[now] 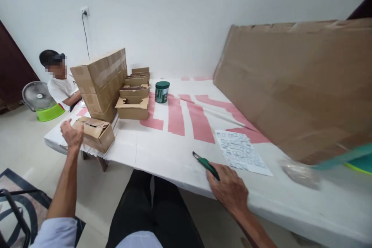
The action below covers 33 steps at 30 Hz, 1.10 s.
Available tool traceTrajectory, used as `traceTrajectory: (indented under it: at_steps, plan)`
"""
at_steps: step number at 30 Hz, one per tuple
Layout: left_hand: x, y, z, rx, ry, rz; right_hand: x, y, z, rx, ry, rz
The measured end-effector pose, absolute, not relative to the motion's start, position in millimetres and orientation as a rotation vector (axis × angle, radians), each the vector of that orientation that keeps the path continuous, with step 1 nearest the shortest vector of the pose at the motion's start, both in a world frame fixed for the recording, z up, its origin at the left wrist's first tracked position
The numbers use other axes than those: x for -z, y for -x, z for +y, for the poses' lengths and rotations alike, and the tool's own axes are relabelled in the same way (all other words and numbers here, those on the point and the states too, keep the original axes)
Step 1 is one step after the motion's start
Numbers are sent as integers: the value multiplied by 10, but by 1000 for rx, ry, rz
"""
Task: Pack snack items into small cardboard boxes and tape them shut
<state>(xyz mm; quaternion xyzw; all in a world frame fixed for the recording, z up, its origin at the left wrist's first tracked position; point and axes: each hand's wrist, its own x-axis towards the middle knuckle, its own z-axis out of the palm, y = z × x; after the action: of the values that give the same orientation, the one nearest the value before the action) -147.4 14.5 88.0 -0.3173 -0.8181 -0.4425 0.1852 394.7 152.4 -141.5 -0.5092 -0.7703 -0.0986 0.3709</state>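
Observation:
My right hand point(229, 186) is closed around a green utility knife point(207, 164), its tip pointing up and left over the white cloth. At the table's left front corner lies a small brown cardboard box point(100, 136), with a ragged slit along its top. My left hand point(72, 133) is at the left end of that box, fingers apart and thumb toward it. Whether the fingers touch the cardboard I cannot tell. To the right of the knife a sheet of paper point(242, 151) with blue drawings or writing lies flat.
Taped cartons point(101, 83) are stacked behind the small box, beside a row of opened boxes point(133, 106). A green tub point(162, 92) stands mid-table. One large cardboard sheet or box point(290, 81) fills the right. A person point(62, 89) sits beyond the stack, near a fan point(39, 96).

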Motion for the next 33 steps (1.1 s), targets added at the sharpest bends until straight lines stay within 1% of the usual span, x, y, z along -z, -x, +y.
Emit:
traceTrajectory:
  at_steps: [1,3,7,10,15,19,22,27,33]
  plan:
    - [-929,1662,127,1292,772,-2445,1420,-3935,1531,239,1321,-1966]
    - [-967,1915,106,1354,724,-2573,1435,-3913,1550,210,1336,-1951]
    - [-867,1987,92,1487,824,-2665,1468,-3887,1589,144,1352,-1935]
    - [-701,1769,87,1572,944,-2659,1483,-3882,1605,109,1361,-1926]
    - [-342,1072,34,1718,1257,-2608,1473,-3895,1606,86,1364,-1949]
    - [-95,619,-21,1879,1666,-2555,1462,-3901,1606,98,1353,-1963]
    - [7,494,4,2042,2002,-2432,1465,-3900,1609,111,1327,-1960]
    - [24,392,112,2217,2360,-2293,1482,-3909,1609,79,1297,-1957]
    - [124,267,114,2362,2388,-2240,1535,-3952,1623,56,1265,-1959]
